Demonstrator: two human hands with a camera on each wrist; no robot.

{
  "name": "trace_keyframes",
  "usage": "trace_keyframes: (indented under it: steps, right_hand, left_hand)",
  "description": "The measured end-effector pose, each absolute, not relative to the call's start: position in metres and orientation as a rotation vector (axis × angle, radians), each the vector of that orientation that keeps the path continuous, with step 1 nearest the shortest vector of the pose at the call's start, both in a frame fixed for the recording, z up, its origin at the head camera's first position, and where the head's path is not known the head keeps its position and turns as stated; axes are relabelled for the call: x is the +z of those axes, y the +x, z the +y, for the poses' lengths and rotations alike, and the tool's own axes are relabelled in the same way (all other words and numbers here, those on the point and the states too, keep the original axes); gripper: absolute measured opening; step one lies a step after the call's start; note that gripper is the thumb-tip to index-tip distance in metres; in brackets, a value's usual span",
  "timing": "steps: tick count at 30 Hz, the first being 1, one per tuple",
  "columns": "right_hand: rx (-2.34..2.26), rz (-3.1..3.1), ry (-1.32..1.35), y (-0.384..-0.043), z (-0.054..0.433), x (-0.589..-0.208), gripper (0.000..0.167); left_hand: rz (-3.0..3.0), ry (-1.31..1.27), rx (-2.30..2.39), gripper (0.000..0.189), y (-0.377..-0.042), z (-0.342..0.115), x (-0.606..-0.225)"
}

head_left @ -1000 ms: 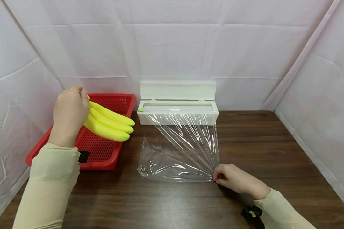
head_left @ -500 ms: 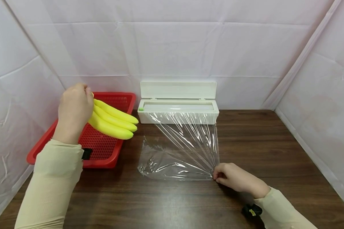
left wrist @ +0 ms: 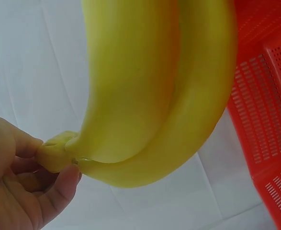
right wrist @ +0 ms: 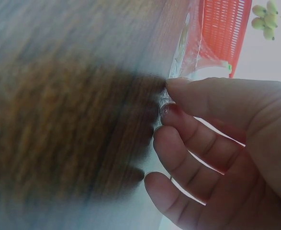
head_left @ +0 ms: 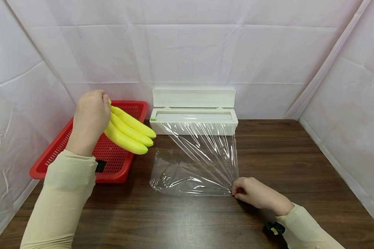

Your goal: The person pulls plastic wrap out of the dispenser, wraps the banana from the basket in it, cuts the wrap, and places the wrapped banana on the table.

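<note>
A bunch of yellow bananas (head_left: 129, 133) hangs from my left hand (head_left: 91, 119), over the right part of the red basket. In the left wrist view, the thumb and fingers pinch the bananas' stem (left wrist: 56, 152). My right hand (head_left: 258, 193) is low at the table, pinching the near right corner of a sheet of clear plastic wrap (head_left: 193, 169). The wrap runs in taut creases from the white dispenser box (head_left: 193, 128) to those fingertips; its near left part lies on the table. Up close in the right wrist view, the thumb and index fingertip (right wrist: 171, 112) meet at the wrap.
The red perforated basket (head_left: 119, 177) stands at the left, partly behind the left forearm. The dispenser's lid (head_left: 194, 98) is raised against the white cloth wall (head_left: 187, 55). A green slider (head_left: 153, 118) sits at its left end. Dark wooden table (head_left: 187, 221) extends in front.
My left hand has moved to the right with the bananas, whose tips now reach past the basket's right edge. The right hand and the wrap have stayed in place.
</note>
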State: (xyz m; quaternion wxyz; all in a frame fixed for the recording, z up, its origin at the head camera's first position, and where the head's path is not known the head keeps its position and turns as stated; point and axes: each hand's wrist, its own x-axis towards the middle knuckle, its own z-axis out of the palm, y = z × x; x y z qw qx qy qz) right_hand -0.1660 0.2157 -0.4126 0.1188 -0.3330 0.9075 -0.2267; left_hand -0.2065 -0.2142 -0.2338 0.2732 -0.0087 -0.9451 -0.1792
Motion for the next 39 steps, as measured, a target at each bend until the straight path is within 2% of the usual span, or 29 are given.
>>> trace_keyframes:
  steps: [20, 39]
  right_hand:
    - [-0.667, 2.655, -0.973, -0.167, 0.216, -0.413, 0.013]
    - [-0.670, 2.656, -0.969, -0.165, 0.215, -0.415, 0.013]
  left_hand:
    - [-2.616, -0.048, -0.526, 0.034, -0.210, -0.195, -0.235]
    - [-2.722, -0.062, -0.305, 0.025, -0.212, -0.183, -0.238]
